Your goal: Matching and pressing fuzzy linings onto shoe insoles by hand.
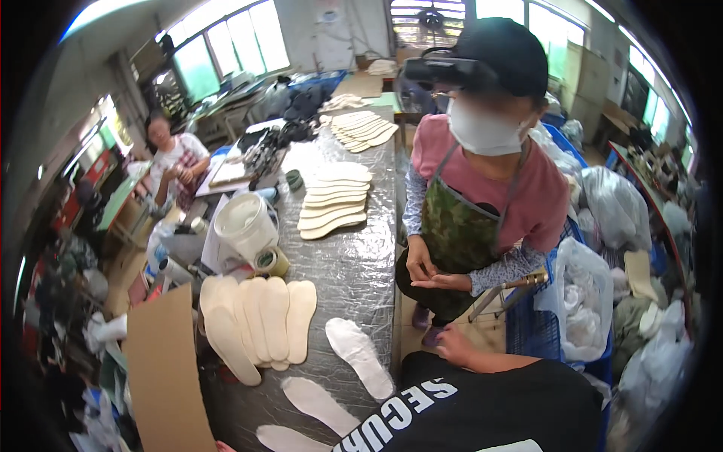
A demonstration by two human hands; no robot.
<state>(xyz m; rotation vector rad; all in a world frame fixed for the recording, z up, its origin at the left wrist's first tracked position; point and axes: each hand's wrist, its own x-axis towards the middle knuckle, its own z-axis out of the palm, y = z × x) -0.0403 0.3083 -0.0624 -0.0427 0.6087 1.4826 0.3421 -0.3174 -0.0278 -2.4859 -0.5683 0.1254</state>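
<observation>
My right hand [456, 348] is in front of my black shirt, just off the table's right edge; its fingers are loosely bent and apart, holding nothing I can see. Of my left hand only a bit of fingertip [224, 447] shows at the lower edge, beside a brown cardboard sheet [167, 369]. Three white fleecy insoles lie nearest me: one insole [361, 358] at the table's right side, a second [320, 403] and a third [290, 438], partly hidden by my shirt. Beyond the cardboard, several cream insoles [273, 320] are fanned out, overlapping.
Farther along the dark, film-covered table [324, 286] lie more rows of insoles [335, 200]. A white bucket [245, 226] and a small pot [272, 261] stand left. A co-worker in a camouflage apron [459, 226] stands right, hands together. Another person [181, 162] sits far left; blue crates [527, 331] stand right.
</observation>
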